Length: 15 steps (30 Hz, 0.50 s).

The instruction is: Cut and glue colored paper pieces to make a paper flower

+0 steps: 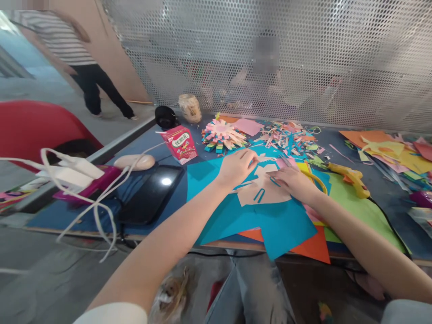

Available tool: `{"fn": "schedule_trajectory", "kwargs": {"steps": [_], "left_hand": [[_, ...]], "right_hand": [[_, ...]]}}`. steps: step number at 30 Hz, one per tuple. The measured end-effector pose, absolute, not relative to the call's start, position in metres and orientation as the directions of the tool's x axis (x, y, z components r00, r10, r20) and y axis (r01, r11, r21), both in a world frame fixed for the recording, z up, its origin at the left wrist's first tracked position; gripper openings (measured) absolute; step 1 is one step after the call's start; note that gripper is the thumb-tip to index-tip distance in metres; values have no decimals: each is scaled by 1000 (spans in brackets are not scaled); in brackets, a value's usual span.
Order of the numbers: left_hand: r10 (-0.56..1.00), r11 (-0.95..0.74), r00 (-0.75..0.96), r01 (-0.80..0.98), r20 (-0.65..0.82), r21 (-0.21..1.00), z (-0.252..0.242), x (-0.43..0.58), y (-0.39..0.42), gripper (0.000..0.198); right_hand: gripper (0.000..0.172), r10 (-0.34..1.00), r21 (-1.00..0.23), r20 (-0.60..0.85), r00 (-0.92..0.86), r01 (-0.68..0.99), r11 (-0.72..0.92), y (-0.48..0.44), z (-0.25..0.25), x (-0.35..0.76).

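A pale pink paper cutout lies on blue paper in front of me. On it is a narrow bent blue paper strip. My left hand rests at the cutout's upper left, fingers curled down; whatever is under them is hidden. My right hand lies over the cutout's right side with fingers stretched out, their tips touching it beside another small blue strip. A yellow curved loop shows behind the right wrist.
A yellow glue gun lies right on green paper. Paper scraps and a fringed paper flower are behind. Left are a drink carton, phone and power strip with cables. Another person stands beyond.
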<state>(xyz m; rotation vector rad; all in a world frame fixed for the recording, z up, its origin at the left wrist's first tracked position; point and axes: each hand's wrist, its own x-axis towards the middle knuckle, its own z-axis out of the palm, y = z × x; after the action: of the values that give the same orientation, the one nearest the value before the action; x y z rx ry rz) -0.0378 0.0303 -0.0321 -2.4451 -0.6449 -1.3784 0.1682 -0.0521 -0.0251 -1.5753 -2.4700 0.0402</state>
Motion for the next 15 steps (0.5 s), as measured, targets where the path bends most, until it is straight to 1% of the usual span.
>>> {"fn": "schedule_trajectory", "kwargs": {"steps": [3, 6, 8, 10, 13, 15], "left_hand": [[259, -868, 443, 497, 858, 6, -33, -37, 30, 9], [264, -865, 431, 501, 863, 15, -33, -37, 31, 9], [259, -865, 421, 501, 869, 15, -32, -38, 31, 9], [253, -868, 417, 497, 873, 14, -31, -38, 31, 9], [264, -873, 420, 487, 868, 30, -30, -38, 30, 10], [281, -873, 419, 486, 863, 48, -30, -38, 29, 9]], "right_hand": [[38, 886, -87, 161, -434, 888, 451, -51, -27, 164], [41, 881, -142, 157, -447, 872, 468, -50, -30, 165], [38, 883, -218, 146, -446, 856, 468, -50, -32, 168], [34, 894, -321, 159, -418, 835, 447, -51, -32, 170], [35, 938, -499, 173, -300, 794, 346, -52, -31, 170], [38, 956, -575, 169, -238, 764, 292, -52, -31, 170]]}}
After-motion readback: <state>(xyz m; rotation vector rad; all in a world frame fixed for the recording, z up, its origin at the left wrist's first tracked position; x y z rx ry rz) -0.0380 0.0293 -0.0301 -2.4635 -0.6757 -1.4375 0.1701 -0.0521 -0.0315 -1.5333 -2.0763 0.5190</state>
